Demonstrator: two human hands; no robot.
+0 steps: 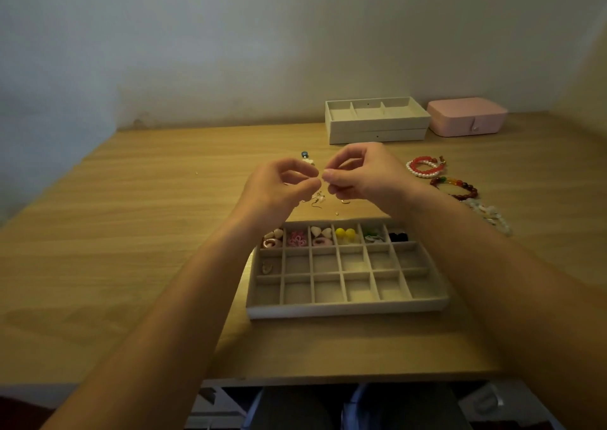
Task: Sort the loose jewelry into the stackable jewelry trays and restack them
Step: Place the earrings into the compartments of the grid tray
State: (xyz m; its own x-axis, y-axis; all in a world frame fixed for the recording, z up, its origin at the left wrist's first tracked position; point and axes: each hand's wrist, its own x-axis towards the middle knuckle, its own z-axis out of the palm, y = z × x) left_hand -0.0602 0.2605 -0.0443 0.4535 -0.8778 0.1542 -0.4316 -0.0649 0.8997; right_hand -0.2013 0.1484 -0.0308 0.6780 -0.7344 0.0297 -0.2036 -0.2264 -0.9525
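Both hands raised over table [131,232], fingertips meeting at centre. Left hand [279,186] and right hand [361,175] pinched toward each other, thumb and forefinger of each closed on something tiny and pale at the meeting point; piece [323,176] too small to identify, probably an earring or its back. Cannot tell which hand carries the weight.

Grid tray [348,306] directly at 6 o'clock from the pinch, near edge toward the body. Far row filled: hearts, pink pieces, yellow beads [345,232], green, black. Middle and near rows bare except one small item in the leftmost middle cell. Likely drop: straight back toward 6 o'clock, into an empty middle-row cell; both hands about equally near, right slightly closer to the tray's centre.

Loose earrings [317,198] on table just below the hands, between pinch and tray. More small bits at 11 o'clock. Bracelets [427,167] at 3 o'clock, well apart from tray. Stacked trays [377,132] at 1 o'clock by the wall, pink box [466,116] beside them.

Sorting judged early-to-mid; restacking not begun.
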